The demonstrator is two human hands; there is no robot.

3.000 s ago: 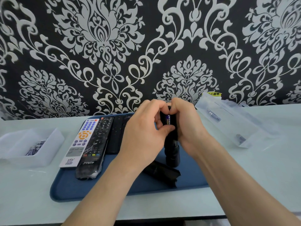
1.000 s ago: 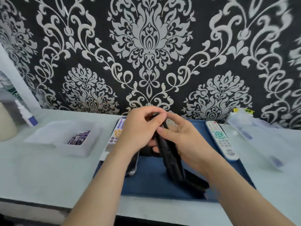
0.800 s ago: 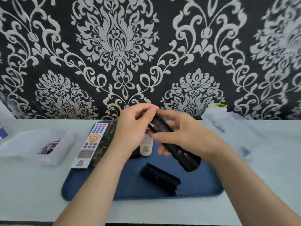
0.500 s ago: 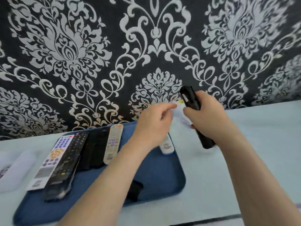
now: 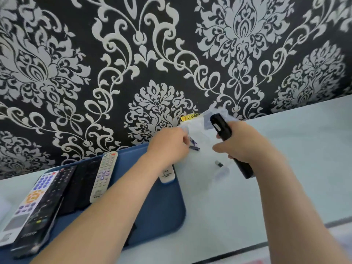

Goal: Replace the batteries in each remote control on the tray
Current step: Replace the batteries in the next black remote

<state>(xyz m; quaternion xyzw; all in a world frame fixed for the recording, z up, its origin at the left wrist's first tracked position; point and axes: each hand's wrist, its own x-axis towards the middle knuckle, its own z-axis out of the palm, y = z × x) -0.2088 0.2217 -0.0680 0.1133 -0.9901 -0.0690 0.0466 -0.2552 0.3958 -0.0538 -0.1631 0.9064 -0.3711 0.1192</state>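
Progress partial: grips black remote [image 5: 221, 128] in right hand [image 5: 242, 147]; curls left hand [image 5: 169, 144] by loose batteries [image 5: 194, 148] at 9 o'clock, grasp unclear; refill pending.

pale tabletop [image 5: 304, 149] runs along the patterned wall [image 5: 114, 73], with a blue tray [image 5: 171, 221] sitting on it and a clear plastic container [image 5: 200, 132] just beside the tray.

A black remote control [image 5: 222, 128] of smooth, faintly shiny plastic, gripped in the right hand [image 5: 243, 143], at 1 o'clock from the matt blue tray [image 5: 162, 206]. Beside it sits a translucent clear plastic container [image 5: 200, 130]. At 8 o'clock, a glossy black remote [image 5: 40, 216] catches light. The pale table [image 5: 304, 149] looks smooth, the damask wallpaper [image 5: 152, 54] raised and textured.
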